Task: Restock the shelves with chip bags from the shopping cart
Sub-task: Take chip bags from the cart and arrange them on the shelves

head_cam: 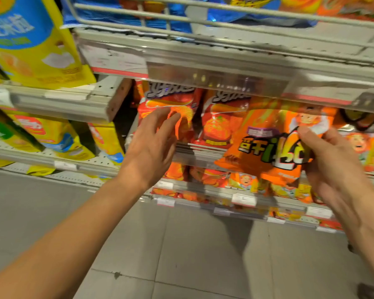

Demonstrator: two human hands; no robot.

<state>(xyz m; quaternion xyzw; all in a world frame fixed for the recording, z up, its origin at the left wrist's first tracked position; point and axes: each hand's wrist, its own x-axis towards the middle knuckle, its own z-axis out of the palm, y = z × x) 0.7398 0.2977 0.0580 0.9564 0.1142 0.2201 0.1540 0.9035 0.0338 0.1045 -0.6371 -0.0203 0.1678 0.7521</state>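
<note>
Orange chip bag (268,145) pinched in right hand (333,162) grip, left hand (153,143) apart

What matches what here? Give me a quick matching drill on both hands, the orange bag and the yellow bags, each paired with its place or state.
Things:
1. left hand
2. right hand
3. orange bag
4. yellow bags

Place or state:
A. on the shelves at far left
B. open, fingers reaching at a red-orange bag on the shelf
C. held in front of the shelf edge
D. gripping a bag by its side

Pairs: 1-B, 2-D, 3-C, 4-A
</note>
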